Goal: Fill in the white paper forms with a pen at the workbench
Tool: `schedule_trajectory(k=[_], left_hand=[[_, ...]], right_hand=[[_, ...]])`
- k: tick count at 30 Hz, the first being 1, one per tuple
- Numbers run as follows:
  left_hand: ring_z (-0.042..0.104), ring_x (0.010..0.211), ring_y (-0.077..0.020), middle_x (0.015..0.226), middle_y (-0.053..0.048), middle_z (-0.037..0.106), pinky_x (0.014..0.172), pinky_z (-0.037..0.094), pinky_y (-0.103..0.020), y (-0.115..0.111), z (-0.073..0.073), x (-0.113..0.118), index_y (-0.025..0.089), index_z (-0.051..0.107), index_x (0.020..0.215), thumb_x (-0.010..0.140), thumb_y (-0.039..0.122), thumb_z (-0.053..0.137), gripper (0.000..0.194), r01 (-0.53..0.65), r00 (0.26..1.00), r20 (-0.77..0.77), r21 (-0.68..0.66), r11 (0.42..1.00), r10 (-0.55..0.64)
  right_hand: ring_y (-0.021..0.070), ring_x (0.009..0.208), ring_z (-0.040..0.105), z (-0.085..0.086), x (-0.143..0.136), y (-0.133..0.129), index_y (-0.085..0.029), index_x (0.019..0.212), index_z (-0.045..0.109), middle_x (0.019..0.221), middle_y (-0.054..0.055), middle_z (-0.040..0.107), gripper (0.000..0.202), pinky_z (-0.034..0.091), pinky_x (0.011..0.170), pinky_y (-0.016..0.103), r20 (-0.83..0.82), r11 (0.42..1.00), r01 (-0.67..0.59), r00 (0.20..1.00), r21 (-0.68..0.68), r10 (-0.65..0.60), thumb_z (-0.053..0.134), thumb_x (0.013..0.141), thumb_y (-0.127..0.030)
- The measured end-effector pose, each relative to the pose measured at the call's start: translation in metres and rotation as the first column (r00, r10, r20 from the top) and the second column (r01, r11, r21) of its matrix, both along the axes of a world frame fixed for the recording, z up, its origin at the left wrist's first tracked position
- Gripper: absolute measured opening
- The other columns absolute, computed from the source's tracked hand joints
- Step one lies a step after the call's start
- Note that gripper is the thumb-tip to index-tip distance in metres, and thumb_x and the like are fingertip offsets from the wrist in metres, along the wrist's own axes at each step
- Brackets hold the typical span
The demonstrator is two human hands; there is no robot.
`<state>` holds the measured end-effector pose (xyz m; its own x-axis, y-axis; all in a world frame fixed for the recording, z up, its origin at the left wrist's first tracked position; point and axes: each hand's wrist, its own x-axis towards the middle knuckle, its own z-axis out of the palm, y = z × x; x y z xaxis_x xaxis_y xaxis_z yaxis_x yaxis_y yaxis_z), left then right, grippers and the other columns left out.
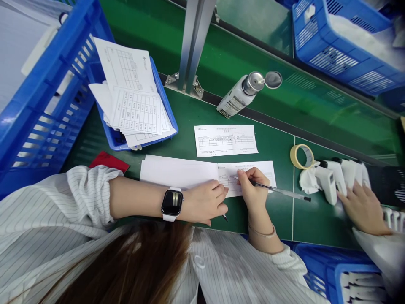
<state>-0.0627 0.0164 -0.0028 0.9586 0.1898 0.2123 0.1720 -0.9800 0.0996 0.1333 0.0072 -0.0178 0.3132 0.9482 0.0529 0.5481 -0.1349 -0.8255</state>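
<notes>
A form pad lies folded open on the green table, with a printed form on its right page. My right hand grips a clear-barrelled pen, its tip on the form's table lines. Across the pad's lower edge rests my left hand, palm down, fingers loosely bent and touching the page. A small dark pointed thing pokes out from under that hand; the rest of it is hidden. Above the pad is a separate filled-in slip.
A small blue basket of papers stands left, beside a big blue crate. A red booklet, metal-topped bottle and tape roll are nearby. At right, another person's hand touches white handheld devices.
</notes>
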Motion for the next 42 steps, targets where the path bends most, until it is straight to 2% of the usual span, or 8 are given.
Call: schedule_trajectory(k=[8, 13, 23, 42], left_hand=[[0.048, 0.111, -0.0265, 0.123, -0.018, 0.052, 0.086, 0.033, -0.035, 0.0002, 0.0003, 0.0001, 0.016, 0.055, 0.093, 0.069, 0.061, 0.061, 0.052, 0.002, 1.000, -0.006, -0.001, 1.000, -0.002], [0.048, 0.110, -0.0270, 0.123, -0.018, 0.052, 0.085, 0.033, -0.035, -0.0002, -0.0004, 0.0011, 0.016, 0.055, 0.094, 0.069, 0.061, 0.061, 0.052, 0.003, 1.000, -0.014, -0.001, 1.000, -0.003], [0.048, 0.110, -0.0272, 0.121, -0.020, 0.053, 0.085, 0.034, -0.035, 0.0009, 0.0014, 0.0000, 0.014, 0.056, 0.091, 0.067, 0.060, 0.064, 0.052, 0.007, 1.000, 0.013, -0.027, 1.000, -0.007], [0.048, 0.110, -0.0269, 0.124, -0.019, 0.051, 0.085, 0.033, -0.035, 0.0025, 0.0046, 0.0003, 0.015, 0.054, 0.094, 0.072, 0.060, 0.058, 0.050, 0.024, 0.999, -0.039, -0.016, 1.000, -0.025]], right_hand=[[0.0067, 0.045, 0.029, -0.0028, -0.0027, 0.0002, -0.019, 0.049, 0.031, 0.045, -0.007, 0.031, 0.038, 0.028, 0.045, 0.024, 0.126, 0.999, -0.029, 0.992, 0.046, 0.023, 0.059, 0.074, -0.025], [0.0070, 0.045, 0.031, -0.0046, -0.0025, -0.0006, -0.019, 0.049, 0.033, 0.045, -0.006, 0.033, 0.036, 0.029, 0.045, 0.024, 0.148, 0.998, -0.048, 0.988, 0.038, 0.042, 0.059, 0.074, -0.025], [0.0064, 0.045, 0.027, -0.0053, -0.0030, -0.0003, -0.020, 0.049, 0.030, 0.044, -0.007, 0.029, 0.036, 0.026, 0.044, 0.024, 0.193, 0.996, -0.078, 0.979, 0.051, 0.067, 0.057, 0.072, -0.023], [0.0063, 0.045, 0.025, -0.0049, -0.0027, 0.0002, -0.020, 0.049, 0.028, 0.045, -0.007, 0.027, 0.036, 0.026, 0.044, 0.024, 0.197, 0.996, -0.056, 0.980, 0.071, 0.041, 0.057, 0.072, -0.021]])
